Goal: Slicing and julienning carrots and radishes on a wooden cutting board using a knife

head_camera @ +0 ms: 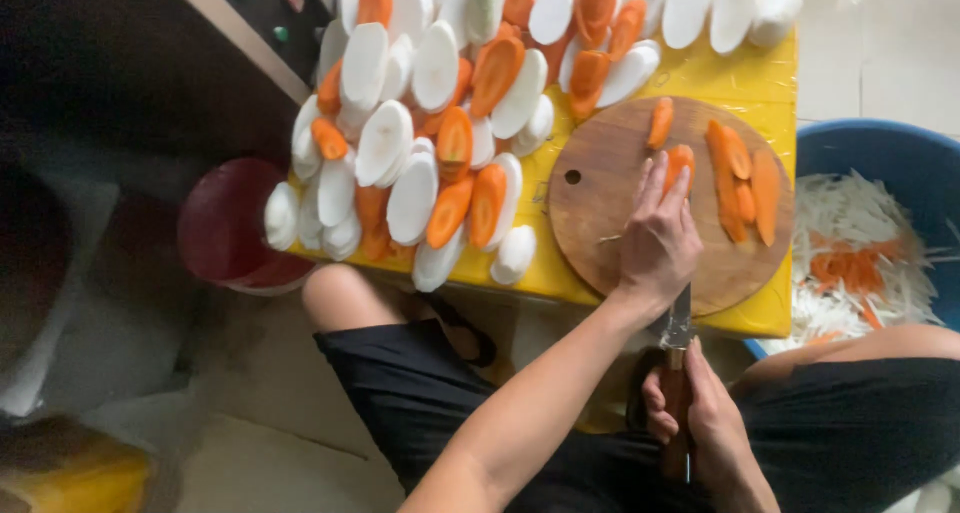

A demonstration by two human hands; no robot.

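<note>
My left hand (658,235) rests on the round wooden cutting board (600,198), fingertips touching an orange carrot slice (679,159). More carrot slices (745,183) lie flat on the board's right side. My right hand (700,423) grips the wooden handle of a knife (678,333) low over my lap, its blade pointing up toward the board's near edge, partly hidden behind my left wrist. A big heap of white radish and carrot slices (430,103) covers the yellow table (760,78) left of and behind the board.
A blue tub (880,153) holding shredded white radish and carrot stands at the right. A dark red bucket (225,228) sits on the floor left of the table. My knees in black shorts are under the table's near edge. A dark counter runs along the upper left.
</note>
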